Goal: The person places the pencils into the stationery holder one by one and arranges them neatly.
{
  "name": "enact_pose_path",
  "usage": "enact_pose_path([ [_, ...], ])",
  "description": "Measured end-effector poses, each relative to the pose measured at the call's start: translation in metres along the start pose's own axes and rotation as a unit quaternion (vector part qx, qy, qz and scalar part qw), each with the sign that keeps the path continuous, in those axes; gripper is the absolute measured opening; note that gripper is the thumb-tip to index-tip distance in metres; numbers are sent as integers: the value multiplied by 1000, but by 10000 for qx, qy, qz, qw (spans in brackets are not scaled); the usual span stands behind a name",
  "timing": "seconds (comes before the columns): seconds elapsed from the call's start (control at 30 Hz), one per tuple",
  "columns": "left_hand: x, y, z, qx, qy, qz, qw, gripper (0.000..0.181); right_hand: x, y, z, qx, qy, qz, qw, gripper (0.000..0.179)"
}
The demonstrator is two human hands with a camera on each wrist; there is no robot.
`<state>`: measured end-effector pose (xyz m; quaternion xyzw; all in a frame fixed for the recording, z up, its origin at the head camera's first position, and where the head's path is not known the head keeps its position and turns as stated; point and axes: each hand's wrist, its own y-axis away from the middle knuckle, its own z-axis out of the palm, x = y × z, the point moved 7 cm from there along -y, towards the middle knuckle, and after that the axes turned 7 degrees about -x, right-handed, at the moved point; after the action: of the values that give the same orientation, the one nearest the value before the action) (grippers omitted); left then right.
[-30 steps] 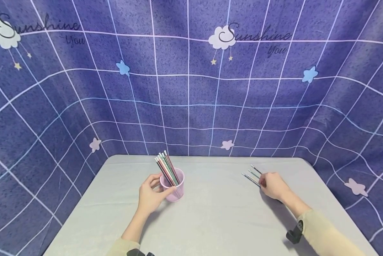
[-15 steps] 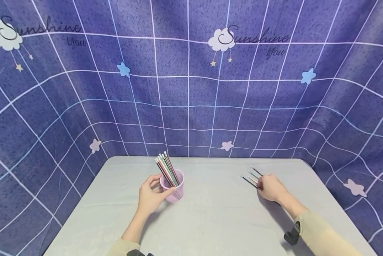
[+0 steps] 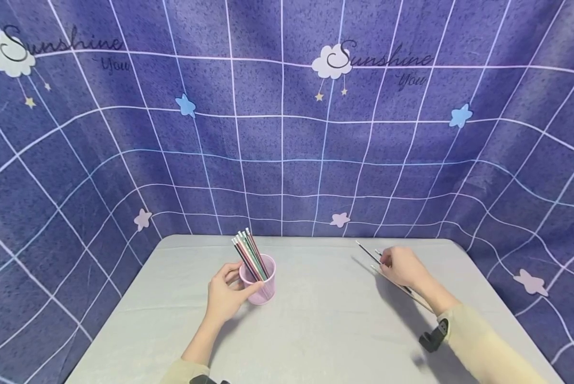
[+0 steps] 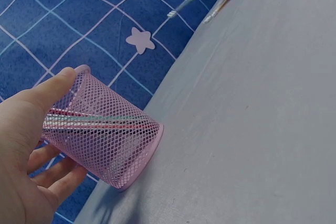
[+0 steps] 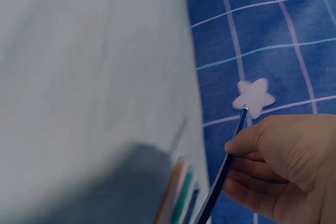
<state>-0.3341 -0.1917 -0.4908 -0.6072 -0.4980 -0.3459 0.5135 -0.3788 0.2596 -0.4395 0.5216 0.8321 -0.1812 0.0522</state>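
Note:
My left hand (image 3: 226,293) grips a pink mesh pencil cup (image 3: 266,293) on the table, thumb on the near side and fingers behind. Several pencils (image 3: 251,257) lean left in it, white-tipped ends up; their lower parts show through the mesh (image 4: 113,129). Over at the right, my right hand (image 3: 404,266) pinches a dark blue pencil (image 5: 216,190) between thumb and fingers, its white-tipped end raised off the table. Under that hand lie a few loose pencils, among them a teal pencil (image 5: 182,195) and an orange-brown one (image 5: 168,193), partly hidden in the head view.
A pale grey cloth covers the table (image 3: 315,320). Behind it and along the sides hangs a blue-purple grid curtain (image 3: 287,160) with stars and clouds. Dark wrist devices sit on both sleeves (image 3: 488,341).
My right hand has lifted from the loose pencils with one dark blue pencil, rising a little and tilting its tip upward. My left hand and the cup have stayed put.

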Motion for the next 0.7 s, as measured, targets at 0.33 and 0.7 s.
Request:
enact_pose_path([
  [0.33, 0, -2, 0, 6, -28, 62, 10000, 67, -28, -27, -33, 370, -622, 479, 9962, 5],
  [0.7, -2, -2, -1, 36, -159, -55, 9999, 67, -81, -49, -40, 1421, -1742, 394, 9736, 7],
])
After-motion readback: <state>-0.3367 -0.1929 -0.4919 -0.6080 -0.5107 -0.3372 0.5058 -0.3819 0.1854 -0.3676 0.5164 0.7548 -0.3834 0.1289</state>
